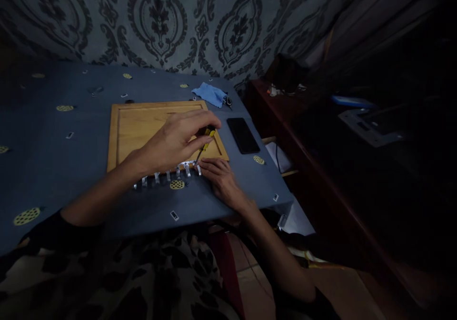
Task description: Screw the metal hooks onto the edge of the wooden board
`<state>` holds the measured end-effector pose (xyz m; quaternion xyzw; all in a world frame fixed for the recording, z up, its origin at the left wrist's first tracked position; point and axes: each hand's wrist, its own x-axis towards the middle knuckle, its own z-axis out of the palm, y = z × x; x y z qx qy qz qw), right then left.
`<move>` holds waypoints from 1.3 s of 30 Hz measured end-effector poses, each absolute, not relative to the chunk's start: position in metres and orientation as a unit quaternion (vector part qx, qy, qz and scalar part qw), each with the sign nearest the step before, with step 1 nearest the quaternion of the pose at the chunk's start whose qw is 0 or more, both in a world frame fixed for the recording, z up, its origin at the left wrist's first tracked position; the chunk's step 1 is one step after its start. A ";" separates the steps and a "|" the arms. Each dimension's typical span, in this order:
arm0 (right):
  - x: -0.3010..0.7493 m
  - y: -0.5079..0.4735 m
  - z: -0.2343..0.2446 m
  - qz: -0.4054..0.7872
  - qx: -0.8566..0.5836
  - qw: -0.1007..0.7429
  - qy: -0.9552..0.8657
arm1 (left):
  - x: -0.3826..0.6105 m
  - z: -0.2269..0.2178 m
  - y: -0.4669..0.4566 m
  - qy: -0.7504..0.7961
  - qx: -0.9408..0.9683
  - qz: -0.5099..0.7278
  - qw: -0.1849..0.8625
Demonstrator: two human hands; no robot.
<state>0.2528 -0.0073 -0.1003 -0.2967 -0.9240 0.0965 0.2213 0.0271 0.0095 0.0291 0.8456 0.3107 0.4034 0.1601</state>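
Observation:
My left hand (178, 136) is closed around a small screwdriver with a yellow and black handle (207, 136), its tip pointing down at the right end of a metal hook rail (167, 175). The rail lies along the near edge of a wooden board (137, 125) on the blue table. My right hand (218, 177) rests on the table with its fingers pressed on the rail's right end, beside the screwdriver tip.
A black phone (243, 135) lies right of the board. A blue cloth (210, 94) sits at the back with a dark small object beside it. The table edge (282, 194) drops off at right; dark furniture (321, 134) with clutter stands there. Patterned wall behind.

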 end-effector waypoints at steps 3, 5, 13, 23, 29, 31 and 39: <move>0.253 -0.007 -0.101 0.095 -0.295 0.229 -0.923 | 0.028 0.027 0.010 0.306 0.850 0.398 0.159; 0.253 -0.006 -0.103 0.089 -0.289 0.240 -0.922 | 0.028 0.026 0.010 0.305 0.850 0.397 0.161; 0.252 -0.006 -0.104 0.086 -0.290 0.245 -0.921 | 0.028 0.024 0.012 0.297 0.857 0.398 0.140; 0.252 -0.007 -0.101 0.098 -0.295 0.231 -0.922 | 0.027 0.024 0.011 0.297 0.864 0.391 0.115; 0.252 -0.006 -0.103 0.090 -0.288 0.244 -0.922 | 0.027 0.024 0.010 0.297 0.861 0.395 0.121; 0.253 -0.006 -0.103 0.094 -0.286 0.243 -0.922 | 0.028 0.025 0.010 0.298 0.860 0.395 0.123; 0.252 -0.007 -0.100 0.094 -0.285 0.243 -0.923 | 0.027 0.023 0.011 0.298 0.864 0.391 0.109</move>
